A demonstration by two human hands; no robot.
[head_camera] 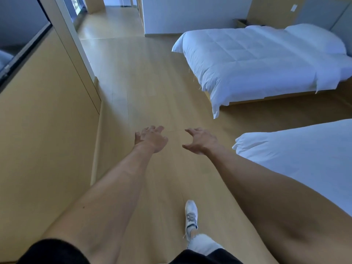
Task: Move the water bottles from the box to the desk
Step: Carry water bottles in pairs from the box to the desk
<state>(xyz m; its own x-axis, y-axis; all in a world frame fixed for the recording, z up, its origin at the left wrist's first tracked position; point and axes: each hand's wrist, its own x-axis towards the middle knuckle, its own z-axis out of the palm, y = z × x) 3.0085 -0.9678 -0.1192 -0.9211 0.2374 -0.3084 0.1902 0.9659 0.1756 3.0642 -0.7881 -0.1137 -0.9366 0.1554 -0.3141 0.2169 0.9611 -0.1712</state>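
Note:
My left hand (151, 139) and my right hand (201, 141) are stretched out in front of me over a wooden floor (144, 88). The fingers of both are spread and curled, and neither holds anything. The hands sit about a hand's width apart, palms turned toward each other. No water bottles, box or desk appear in view.
A wood-panelled wall (43, 140) runs along my left. Two beds with white duvets stand on the right, one far (257, 60) and one near (304, 159). My white shoe (191, 216) is on the floor below. An open passage (114, 18) leads away at the top.

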